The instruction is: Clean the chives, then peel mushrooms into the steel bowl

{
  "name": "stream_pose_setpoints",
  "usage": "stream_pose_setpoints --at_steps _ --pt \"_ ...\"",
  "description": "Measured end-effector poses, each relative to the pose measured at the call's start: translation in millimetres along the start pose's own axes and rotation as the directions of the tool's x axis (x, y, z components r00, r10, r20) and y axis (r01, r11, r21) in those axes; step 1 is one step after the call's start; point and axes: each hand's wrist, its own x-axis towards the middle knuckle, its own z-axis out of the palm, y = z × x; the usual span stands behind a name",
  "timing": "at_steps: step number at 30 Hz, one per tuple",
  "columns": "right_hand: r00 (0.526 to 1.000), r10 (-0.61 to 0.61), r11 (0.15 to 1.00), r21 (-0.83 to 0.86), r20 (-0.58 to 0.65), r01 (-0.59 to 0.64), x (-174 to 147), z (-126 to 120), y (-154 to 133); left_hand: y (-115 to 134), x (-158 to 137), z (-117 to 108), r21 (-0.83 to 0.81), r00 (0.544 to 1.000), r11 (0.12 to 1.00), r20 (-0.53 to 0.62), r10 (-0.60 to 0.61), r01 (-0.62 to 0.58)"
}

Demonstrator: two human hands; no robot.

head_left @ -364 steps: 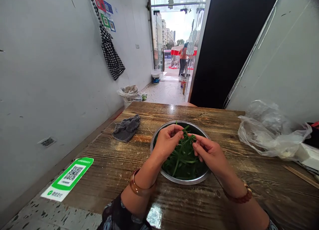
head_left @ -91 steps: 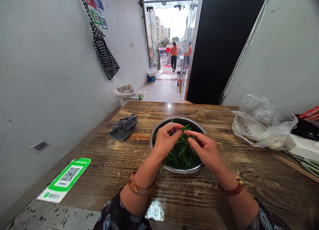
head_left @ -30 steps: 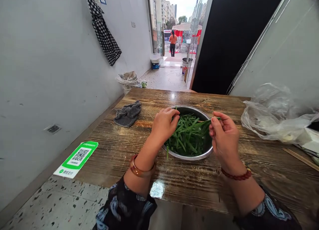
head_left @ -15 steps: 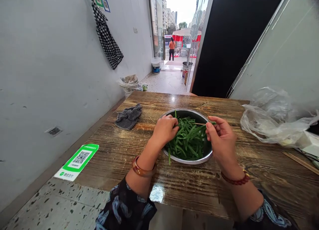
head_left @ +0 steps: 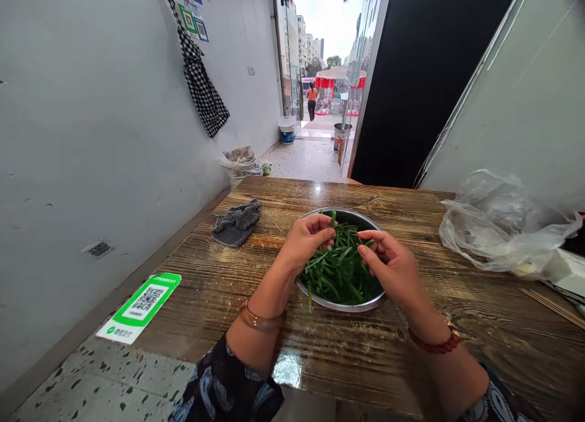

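Note:
A metal bowl (head_left: 348, 307) full of cut green leaf strips (head_left: 340, 278) stands on the wooden table. Above its left side, my left hand (head_left: 305, 244) pinches one green leaf strip (head_left: 333, 218) between thumb and fingers, its end sticking up. My right hand (head_left: 392, 268) is over the right rim, its thumb and forefinger closed on a thin wooden skewer (head_left: 358, 236). Most of the skewer is hidden by the fingers or hard to see against the greens. The two sets of fingertips are a short gap apart.
A grey cloth (head_left: 236, 222) lies on the table at left, near a green QR-code card (head_left: 145, 301). To the right are crumpled clear plastic bags (head_left: 500, 221) and several loose skewers (head_left: 551, 306). Outside the glass door, a person (head_left: 311, 100) is visible.
My left hand has risen from the greens with a leaf strip. My right hand has moved left with the skewer, closer to my left hand. The view has tipped slightly upward.

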Motion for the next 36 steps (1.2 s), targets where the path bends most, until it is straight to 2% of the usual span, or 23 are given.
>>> stream_pose_setpoints --at_steps 3,5,8,11,14,16,19,24,30,36 --pt "0.998 -0.001 0.999 -0.038 0.070 0.004 -0.8 -1.0 -1.1 1.1 -1.2 1.4 -0.028 1.000 0.999 0.017 -0.021 0.021" --pt "0.995 -0.012 0.999 -0.040 0.096 0.016 -1.2 -1.4 -0.8 0.8 -1.6 2.4 0.011 1.000 1.000 0.017 -0.022 0.022" --pt "0.992 -0.034 0.998 -0.049 0.125 0.040 -1.6 -1.6 -0.3 0.1 -1.8 4.6 0.179 1.000 0.984 -0.004 0.027 -0.026" --pt "0.989 -0.046 0.997 -0.058 0.141 0.055 -1.7 -1.5 -0.6 0.6 -2.3 7.9 0.434 0.987 0.889 -0.004 0.162 -0.144" --pt "0.991 -0.036 0.998 -0.048 0.127 0.043 -0.7 -1.4 -0.2 3.4 -3.7 11.7 0.546 0.974 0.809 0.068 0.217 -0.218" --pt "0.993 -0.021 0.999 -0.043 0.114 0.026 0.3 -1.3 0.8 5.4 -4.8 13.3 0.535 0.972 0.812 0.092 0.217 -0.232" --pt "0.993 -0.010 0.998 -0.053 0.115 0.016 1.3 -1.1 2.4 5.7 -5.3 13.1 0.495 0.974 0.841 0.054 0.219 -0.216" --pt "0.987 -0.021 0.996 -0.079 0.157 0.034 0.8 -0.7 2.3 -0.5 -2.3 9.1 0.338 0.987 0.927 0.029 0.160 -0.161" --pt "0.988 -0.023 0.997 -0.072 0.153 0.034 0.6 -0.5 1.4 -0.1 -2.0 9.0 0.326 0.975 0.922 0.003 0.220 -0.209" --pt "0.994 -0.030 0.999 -0.033 0.104 0.033 -1.3 -1.8 -1.2 0.4 -3.5 14.1 0.279 0.992 0.953 -0.011 0.127 -0.119"
